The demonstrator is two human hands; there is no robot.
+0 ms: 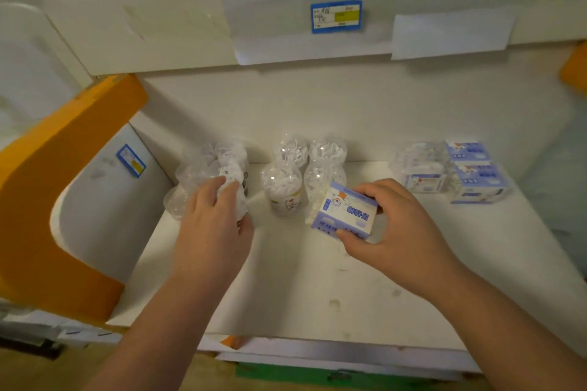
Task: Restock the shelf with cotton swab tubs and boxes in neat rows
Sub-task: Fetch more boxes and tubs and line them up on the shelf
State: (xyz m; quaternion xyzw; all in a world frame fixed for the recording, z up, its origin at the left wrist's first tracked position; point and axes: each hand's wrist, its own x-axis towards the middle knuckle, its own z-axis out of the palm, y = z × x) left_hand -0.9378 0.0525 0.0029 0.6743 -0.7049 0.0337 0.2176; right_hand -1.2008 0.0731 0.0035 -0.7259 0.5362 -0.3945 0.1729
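Clear glossy plastic tubs (281, 187) with white cotton swabs inside; smooth printed cardboard box (344, 211); matt white shelf (317, 289), faintly scuffed; film-wrapped boxes (476, 181) shine

A shop aisle, seen at shelf height

This is a retail store. The white shelf (349, 279) has an edge strip above it carrying a blue-framed price tag (336, 16) with a yellow patch, and a second such tag (131, 160) sits on the neighbouring bay past the orange end bracket (63, 168). Stock stands in rows against the back: clear cotton swab tubs (309, 165) in the middle, and identical blue-and-white boxes (473, 171) to the right
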